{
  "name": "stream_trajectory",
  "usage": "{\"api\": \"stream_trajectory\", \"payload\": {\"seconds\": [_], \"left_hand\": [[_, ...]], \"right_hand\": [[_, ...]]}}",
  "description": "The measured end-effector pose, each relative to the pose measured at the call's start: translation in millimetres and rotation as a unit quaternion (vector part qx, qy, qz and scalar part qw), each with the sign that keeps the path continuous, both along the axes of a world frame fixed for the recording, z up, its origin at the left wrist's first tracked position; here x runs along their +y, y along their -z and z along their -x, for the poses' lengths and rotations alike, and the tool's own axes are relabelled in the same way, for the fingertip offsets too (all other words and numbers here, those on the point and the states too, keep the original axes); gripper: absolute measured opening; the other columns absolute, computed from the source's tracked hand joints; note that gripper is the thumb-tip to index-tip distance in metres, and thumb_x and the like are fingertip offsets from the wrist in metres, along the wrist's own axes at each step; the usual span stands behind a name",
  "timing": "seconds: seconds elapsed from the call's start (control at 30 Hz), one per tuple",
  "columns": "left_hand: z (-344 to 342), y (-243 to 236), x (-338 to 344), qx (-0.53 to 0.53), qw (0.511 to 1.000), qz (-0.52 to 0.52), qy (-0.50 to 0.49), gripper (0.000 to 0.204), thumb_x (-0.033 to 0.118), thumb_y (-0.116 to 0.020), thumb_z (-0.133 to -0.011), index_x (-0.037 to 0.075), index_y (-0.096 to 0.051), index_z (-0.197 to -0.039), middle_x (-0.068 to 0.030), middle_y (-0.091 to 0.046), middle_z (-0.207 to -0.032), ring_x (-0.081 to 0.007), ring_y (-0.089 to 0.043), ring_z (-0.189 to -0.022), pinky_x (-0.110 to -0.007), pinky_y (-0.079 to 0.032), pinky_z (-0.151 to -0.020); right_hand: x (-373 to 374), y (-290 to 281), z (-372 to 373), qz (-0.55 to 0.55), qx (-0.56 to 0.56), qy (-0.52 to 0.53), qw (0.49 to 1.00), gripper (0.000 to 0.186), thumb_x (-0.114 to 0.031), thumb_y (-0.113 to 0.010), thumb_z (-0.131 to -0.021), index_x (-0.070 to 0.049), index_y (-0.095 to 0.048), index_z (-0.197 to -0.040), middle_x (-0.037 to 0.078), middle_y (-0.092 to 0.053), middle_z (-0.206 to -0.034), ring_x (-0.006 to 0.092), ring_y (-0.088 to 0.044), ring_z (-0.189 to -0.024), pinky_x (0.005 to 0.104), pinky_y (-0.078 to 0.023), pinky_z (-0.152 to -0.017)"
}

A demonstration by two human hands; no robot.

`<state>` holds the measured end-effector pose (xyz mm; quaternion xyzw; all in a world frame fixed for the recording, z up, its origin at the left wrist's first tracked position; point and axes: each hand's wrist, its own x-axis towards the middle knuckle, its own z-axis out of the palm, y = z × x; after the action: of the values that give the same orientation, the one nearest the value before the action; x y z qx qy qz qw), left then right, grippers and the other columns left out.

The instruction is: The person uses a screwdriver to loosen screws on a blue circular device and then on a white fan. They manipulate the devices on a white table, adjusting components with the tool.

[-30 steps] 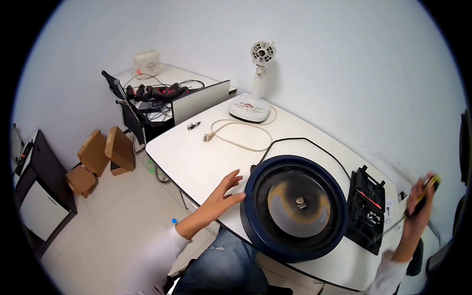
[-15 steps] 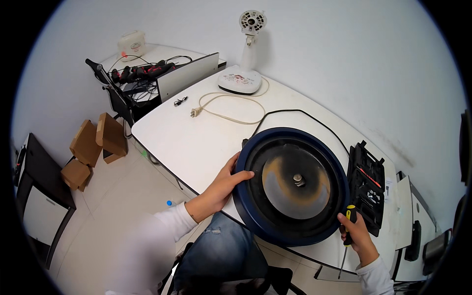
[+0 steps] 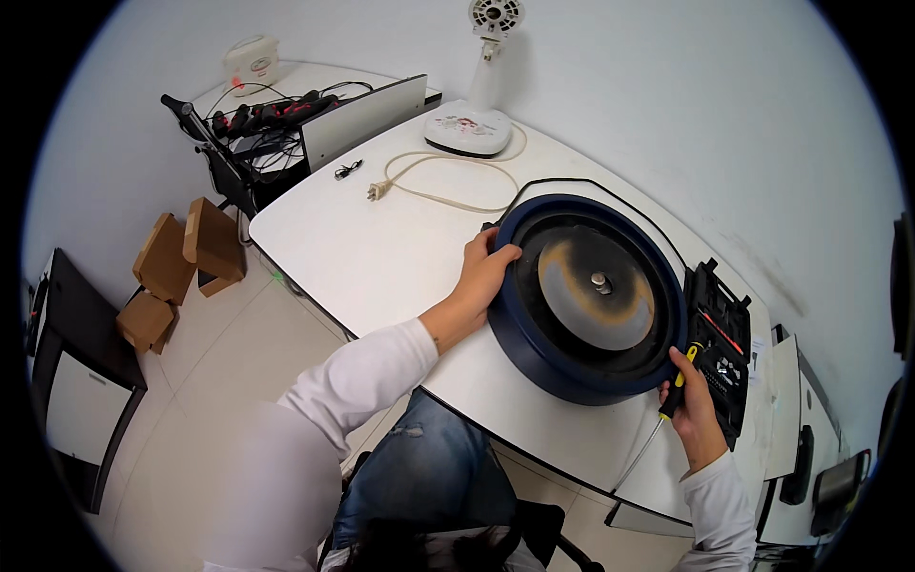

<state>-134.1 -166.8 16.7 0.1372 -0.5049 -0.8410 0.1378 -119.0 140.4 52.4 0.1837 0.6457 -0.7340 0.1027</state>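
Note:
A round dark-blue appliance (image 3: 589, 310) is held tilted over the right part of the white table, its open side facing me. Inside its black rim sits a round grey metal plate, scorched brown, with a small metal knob in the middle. My left hand (image 3: 481, 281) clasps its left rim, thumb over the edge. On the lower right, my right hand (image 3: 699, 415) is closed round a yellow-and-black screwdriver (image 3: 678, 386) and touches the appliance's rim. The screwdriver's shaft slants down to the left. A black cord (image 3: 610, 195) curves behind the appliance.
An open black tool case (image 3: 724, 329) lies just right of the appliance. Towards the back stands a white fan (image 3: 469, 126) without blades or guard, its cord (image 3: 419, 162) looped on the table (image 3: 334, 253). Cardboard boxes (image 3: 214, 243) sit on the floor at left.
The appliance has moved away from me and slightly right, and its face is tilted more, showing the near side wall. Both hands moved with it. The screwdriver's tip has swung left.

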Motion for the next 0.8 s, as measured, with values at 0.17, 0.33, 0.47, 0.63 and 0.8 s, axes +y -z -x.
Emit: {"api": "stream_trajectory", "payload": {"seconds": [0.17,0.33,0.47,0.63,0.8], "left_hand": [[36,12,-3,0.032,0.998,0.014,-0.054,0.05,0.008,-0.06,-0.068,-0.005,-0.048,-0.115,-0.0131,-0.054,-0.103,-0.0188,-0.051,-0.093,-0.028,-0.043,-0.079],[71,23,-1,0.033,0.991,0.05,-0.123,0.05,0.01,-0.066,-0.061,-0.003,-0.055,-0.107,-0.0129,-0.056,-0.103,-0.02,-0.049,-0.096,-0.028,-0.04,-0.084],[98,21,-1,-0.021,0.983,0.095,-0.156,0.047,0.01,-0.068,-0.062,-0.003,-0.055,-0.105,-0.0139,-0.057,-0.103,-0.022,-0.052,-0.093,-0.03,-0.044,-0.081],[102,10,19,-0.071,0.95,0.223,-0.206,0.054,0.026,-0.061,-0.074,-0.003,-0.048,-0.118,-0.0196,-0.048,-0.119,-0.0306,-0.043,-0.113,-0.036,-0.035,-0.096],[101,22,51,-0.019,0.959,0.208,-0.191,0.072,0.026,-0.055,-0.076,-0.008,-0.025,-0.132,-0.0283,-0.029,-0.133,-0.0394,-0.024,-0.125,-0.041,-0.019,-0.106]], "right_hand": [[-3,8,-8,0.05,-0.018,-0.047,0.998,0.025,-0.022,-0.066,-0.082,-0.011,-0.049,-0.096,0.003,-0.054,-0.078,0.0223,-0.061,-0.062,0.0253,-0.047,-0.043],[-25,-3,-20,0.132,-0.057,-0.055,0.988,0.033,-0.021,-0.064,-0.083,-0.008,-0.049,-0.109,0.011,-0.058,-0.096,0.0377,-0.062,-0.086,0.0284,-0.056,-0.056],[-28,16,15,0.163,-0.032,-0.017,0.986,0.03,-0.02,-0.064,-0.082,-0.008,-0.05,-0.107,0.012,-0.058,-0.097,0.0354,-0.062,-0.083,0.0291,-0.058,-0.059],[-39,24,61,0.193,0.013,0.006,0.981,0.033,-0.019,-0.069,-0.078,-0.001,-0.053,-0.099,0.02,-0.059,-0.088,0.0348,-0.062,-0.076,0.0293,-0.058,-0.061],[-48,36,116,0.231,0.012,-0.009,0.973,0.034,-0.019,-0.067,-0.08,-0.004,-0.05,-0.105,0.018,-0.054,-0.099,0.0372,-0.061,-0.079,0.027,-0.057,-0.058]]}}
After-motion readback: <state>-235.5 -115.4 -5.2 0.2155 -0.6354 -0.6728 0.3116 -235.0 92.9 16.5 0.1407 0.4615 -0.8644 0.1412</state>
